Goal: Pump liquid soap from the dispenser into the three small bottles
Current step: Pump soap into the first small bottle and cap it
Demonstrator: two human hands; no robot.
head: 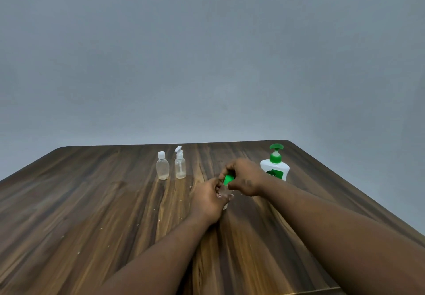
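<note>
Two bare forearms are reaching in over the near edge of the wooden table (92, 202). At centre, the left hand (208, 199) is wrapping round a small clear bottle (226, 205), hiding nearly all of it, and the right hand (243, 177) is pinching its green cap (227, 179) from above. I cannot tell whether the cap is seated. At two o'clock from the hands the white dispenser (274, 168) is standing, its label showing "Dettol", partly covered by the right wrist. At eleven o'clock a white-capped bottle (162, 167) and a spray-topped bottle (180, 164) are standing side by side.
</note>
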